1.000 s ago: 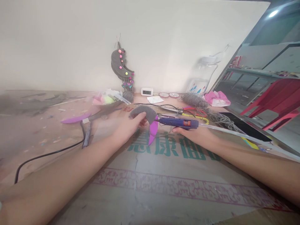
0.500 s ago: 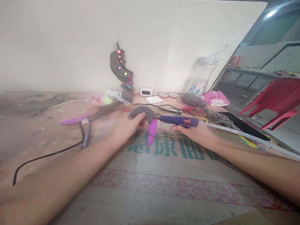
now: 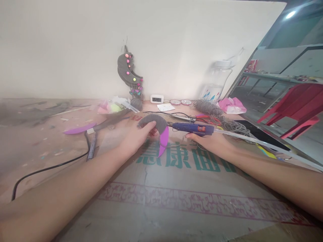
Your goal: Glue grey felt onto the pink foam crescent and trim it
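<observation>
My left hand [image 3: 137,137] is closed on a crescent-shaped piece [image 3: 156,125]. Its upper part is wound in grey yarn and its lower tip is bare purple. My right hand [image 3: 210,141] grips a blue hot glue gun [image 3: 193,128], held level with a clear glue stick trailing out to the right. The gun's nozzle points left and touches the crescent at the edge of the yarn. Both hands hover just above a sheet of cardboard [image 3: 176,188] printed with green characters.
A finished yarn crescent with coloured beads [image 3: 128,72] leans on the wall. Nearby lie a purple crescent [image 3: 79,128], a black cable [image 3: 50,166], loose grey yarn [image 3: 209,108], scissors [image 3: 202,118], a small white clock [image 3: 157,98], a clear jar [image 3: 217,82], a pink bag [image 3: 232,106] and red stools [image 3: 295,111].
Almost nothing differs: both hands, the crescent and the glue gun have shifted slightly up and left in view. The grips are unchanged.
</observation>
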Available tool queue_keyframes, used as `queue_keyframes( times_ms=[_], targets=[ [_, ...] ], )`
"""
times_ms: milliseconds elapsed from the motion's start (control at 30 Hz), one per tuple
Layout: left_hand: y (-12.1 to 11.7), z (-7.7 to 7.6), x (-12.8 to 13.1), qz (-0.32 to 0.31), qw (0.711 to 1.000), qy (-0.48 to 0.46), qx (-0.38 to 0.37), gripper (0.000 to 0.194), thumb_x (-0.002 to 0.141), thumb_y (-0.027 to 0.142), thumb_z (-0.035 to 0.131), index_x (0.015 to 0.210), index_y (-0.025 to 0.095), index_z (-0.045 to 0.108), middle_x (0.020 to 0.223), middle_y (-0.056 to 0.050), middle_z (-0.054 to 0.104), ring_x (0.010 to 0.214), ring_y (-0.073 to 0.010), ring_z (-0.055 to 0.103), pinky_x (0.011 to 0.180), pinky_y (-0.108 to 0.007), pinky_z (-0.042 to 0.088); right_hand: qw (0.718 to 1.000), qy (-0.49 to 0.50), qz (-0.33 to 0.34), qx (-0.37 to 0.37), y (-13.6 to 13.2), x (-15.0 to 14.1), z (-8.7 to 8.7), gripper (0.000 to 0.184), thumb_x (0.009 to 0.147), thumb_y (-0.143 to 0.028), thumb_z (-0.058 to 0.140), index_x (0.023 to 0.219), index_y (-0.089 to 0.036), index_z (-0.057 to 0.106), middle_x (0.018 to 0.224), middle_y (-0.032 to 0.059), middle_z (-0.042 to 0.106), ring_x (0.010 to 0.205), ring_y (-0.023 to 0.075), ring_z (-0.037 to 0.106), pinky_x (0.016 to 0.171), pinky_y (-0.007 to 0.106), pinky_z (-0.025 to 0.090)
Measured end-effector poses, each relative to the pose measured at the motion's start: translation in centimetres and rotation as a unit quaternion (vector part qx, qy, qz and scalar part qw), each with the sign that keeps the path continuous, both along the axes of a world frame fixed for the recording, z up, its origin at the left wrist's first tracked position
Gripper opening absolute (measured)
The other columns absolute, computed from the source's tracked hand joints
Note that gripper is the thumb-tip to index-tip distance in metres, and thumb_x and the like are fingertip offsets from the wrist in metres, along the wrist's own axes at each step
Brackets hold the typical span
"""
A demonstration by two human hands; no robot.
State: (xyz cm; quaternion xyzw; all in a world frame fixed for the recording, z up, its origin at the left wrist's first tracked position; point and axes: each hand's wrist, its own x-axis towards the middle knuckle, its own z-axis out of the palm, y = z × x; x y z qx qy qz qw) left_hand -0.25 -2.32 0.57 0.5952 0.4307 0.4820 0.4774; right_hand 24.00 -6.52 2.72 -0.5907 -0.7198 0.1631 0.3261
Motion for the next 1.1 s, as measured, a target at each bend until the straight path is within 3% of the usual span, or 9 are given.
queue_keyframes(
  times_ms=[267, 500, 667, 800, 967, 1100],
  targets=[
    [0.0, 0.1, -0.1, -0.013, 1.000, -0.018, -0.018, 0.026, 0.077, 0.043, 0.060, 0.072, 0.017, 0.061, 0.070, -0.004, 0.064, 0.066, -0.0165, 0.060, 0.064, -0.028, 0.049, 1.000, 0.017, -0.004, -0.010, 0.3, 0.3, -0.3, 0.032, 0.074, -0.054, 0.064, 0.087, -0.025, 0.066, 0.078, -0.0006, 0.070, 0.070, 0.0192, 0.063, 0.060, 0.027, 0.046],
    [0.5, -0.3, 0.0, -0.017, 0.998, -0.053, -0.024, 0.028, 0.077, 0.043, 0.062, 0.073, 0.016, 0.062, 0.067, -0.003, 0.063, 0.062, -0.0148, 0.059, 0.059, -0.026, 0.048, 0.998, -0.004, -0.054, 0.010, 1.0, 0.8, -0.6, 0.035, 0.075, -0.057, 0.062, 0.077, -0.022, 0.066, 0.068, 0.0020, 0.067, 0.062, 0.0190, 0.059, 0.052, 0.028, 0.043],
    [0.6, -0.5, 0.0, -0.008, 0.999, -0.030, -0.026, 0.034, 0.078, 0.047, 0.061, 0.067, 0.015, 0.060, 0.066, -0.004, 0.064, 0.061, -0.0148, 0.059, 0.058, -0.026, 0.046, 0.998, 0.029, 0.049, 0.031, 1.6, 1.2, 1.0, 0.047, 0.089, -0.055, 0.043, 0.062, -0.019, 0.057, 0.066, 0.0025, 0.061, 0.060, 0.0137, 0.052, 0.058, 0.026, 0.043],
    [0.6, -0.5, 0.0, -0.013, 1.000, -0.011, -0.023, 0.035, 0.079, 0.046, 0.058, 0.065, 0.014, 0.061, 0.065, -0.004, 0.064, 0.061, -0.0154, 0.058, 0.059, -0.027, 0.046, 0.996, 0.064, 0.066, 0.009, 2.1, 1.1, 3.2, 0.054, 0.091, -0.059, 0.035, 0.066, -0.019, 0.061, 0.070, 0.0041, 0.062, 0.062, 0.0134, 0.052, 0.057, 0.025, 0.043],
    [0.4, -0.2, 0.1, -0.014, 0.999, -0.018, -0.025, 0.033, 0.078, 0.046, 0.060, 0.068, 0.014, 0.060, 0.065, -0.003, 0.063, 0.059, -0.0153, 0.058, 0.057, -0.027, 0.046, 0.999, 0.028, 0.032, 0.012, 5.5, 0.7, 5.0, 0.053, 0.091, -0.057, 0.040, 0.071, -0.017, 0.069, 0.068, 0.0050, 0.063, 0.062, 0.0130, 0.055, 0.059, 0.024, 0.044],
    [0.2, -0.1, 0.2, -0.019, 0.999, -0.014, -0.032, 0.033, 0.078, 0.045, 0.061, 0.068, 0.014, 0.060, 0.064, -0.003, 0.063, 0.060, -0.0148, 0.058, 0.058, -0.026, 0.046, 1.000, -0.010, -0.014, 0.018, 10.4, 0.6, 3.9, 0.039, 0.086, -0.051, 0.052, 0.088, -0.018, 0.071, 0.081, 0.0041, 0.069, 0.069, 0.0137, 0.059, 0.062, 0.023, 0.045]
  ],
)
